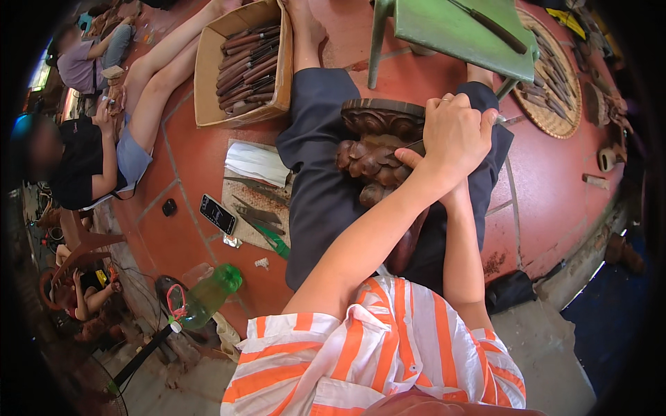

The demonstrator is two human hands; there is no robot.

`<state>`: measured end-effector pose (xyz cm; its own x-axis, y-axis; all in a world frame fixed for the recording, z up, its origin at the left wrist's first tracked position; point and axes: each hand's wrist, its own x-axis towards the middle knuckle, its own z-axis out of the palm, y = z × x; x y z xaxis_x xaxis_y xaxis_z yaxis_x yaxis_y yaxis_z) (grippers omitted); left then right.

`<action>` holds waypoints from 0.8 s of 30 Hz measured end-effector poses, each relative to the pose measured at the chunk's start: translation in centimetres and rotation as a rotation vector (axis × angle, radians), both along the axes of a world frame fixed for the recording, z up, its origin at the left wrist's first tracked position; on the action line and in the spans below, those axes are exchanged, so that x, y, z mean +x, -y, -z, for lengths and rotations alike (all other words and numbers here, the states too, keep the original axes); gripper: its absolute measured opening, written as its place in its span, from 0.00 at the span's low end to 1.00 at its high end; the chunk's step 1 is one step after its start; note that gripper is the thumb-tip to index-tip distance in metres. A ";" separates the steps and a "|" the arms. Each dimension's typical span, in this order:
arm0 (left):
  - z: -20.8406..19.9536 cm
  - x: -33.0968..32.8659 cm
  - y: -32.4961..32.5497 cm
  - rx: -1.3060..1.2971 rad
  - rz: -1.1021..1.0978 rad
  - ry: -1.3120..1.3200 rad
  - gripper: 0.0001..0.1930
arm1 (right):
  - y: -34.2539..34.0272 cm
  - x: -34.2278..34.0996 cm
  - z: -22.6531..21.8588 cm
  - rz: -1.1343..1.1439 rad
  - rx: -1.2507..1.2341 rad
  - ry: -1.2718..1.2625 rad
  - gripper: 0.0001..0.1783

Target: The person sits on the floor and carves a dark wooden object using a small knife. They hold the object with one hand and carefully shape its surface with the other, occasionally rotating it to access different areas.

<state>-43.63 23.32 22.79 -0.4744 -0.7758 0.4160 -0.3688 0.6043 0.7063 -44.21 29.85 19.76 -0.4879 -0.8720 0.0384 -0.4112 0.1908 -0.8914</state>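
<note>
A dark brown carved wooden piece (374,156), with a flat round top and rounded lobes below, rests between my knees. My left hand (454,132) lies over my right at its right side, fingers curled down and closed; what they grip is hidden. Mostly covered by it, my right hand (411,157) shows its thumb against the carving. A dark sliver of blade beside that thumb looks like part of a carving tool; its handle is hidden by the hands.
A cardboard box (202,90) of wooden-handled tools stands ahead left. A green plastic stool (444,31) carries a tool; a woven tray (570,125) of tools lies beyond. Left are a phone (218,213), loose blades (258,212) and a green bottle (215,295). Other people sit farther left.
</note>
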 end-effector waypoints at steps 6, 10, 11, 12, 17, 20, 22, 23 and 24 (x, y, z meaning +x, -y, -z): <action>-0.4 -1.3 1.2 0.292 0.157 0.177 0.26 | 0.3 -0.4 0.3 0.082 -0.055 -0.065 0.27; -0.5 -0.5 0.0 0.079 0.072 0.004 0.27 | 0.9 -0.4 -1.4 0.038 -0.111 -0.044 0.25; -0.4 -0.6 0.1 0.084 0.077 -0.013 0.27 | 0.6 -0.5 -1.4 0.027 -0.085 -0.036 0.25; -0.2 -0.4 0.2 0.086 0.068 -0.021 0.28 | 0.4 -0.3 -1.4 0.001 -0.061 -0.020 0.25; 0.3 -1.5 1.7 0.273 0.126 0.155 0.27 | 1.3 -0.8 -0.3 0.107 0.165 0.054 0.25; -0.4 -1.0 0.4 0.118 0.113 0.128 0.27 | 0.9 -0.8 -1.0 0.056 0.041 0.001 0.25; -0.7 -0.1 0.0 0.117 0.096 0.053 0.27 | 0.3 0.0 -1.5 0.012 -0.030 -0.003 0.25; -0.6 0.1 -0.1 0.116 0.100 0.034 0.27 | 0.3 0.1 -1.5 0.007 -0.032 0.006 0.24; -0.5 0.4 -0.1 0.114 0.091 0.019 0.27 | 0.3 0.3 -1.4 0.003 -0.030 0.008 0.24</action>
<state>-43.18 23.39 23.32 -0.5521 -0.7707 0.3182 -0.3297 0.5524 0.7656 -43.95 29.55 21.16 -0.4905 -0.8693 0.0612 -0.4040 0.1647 -0.8998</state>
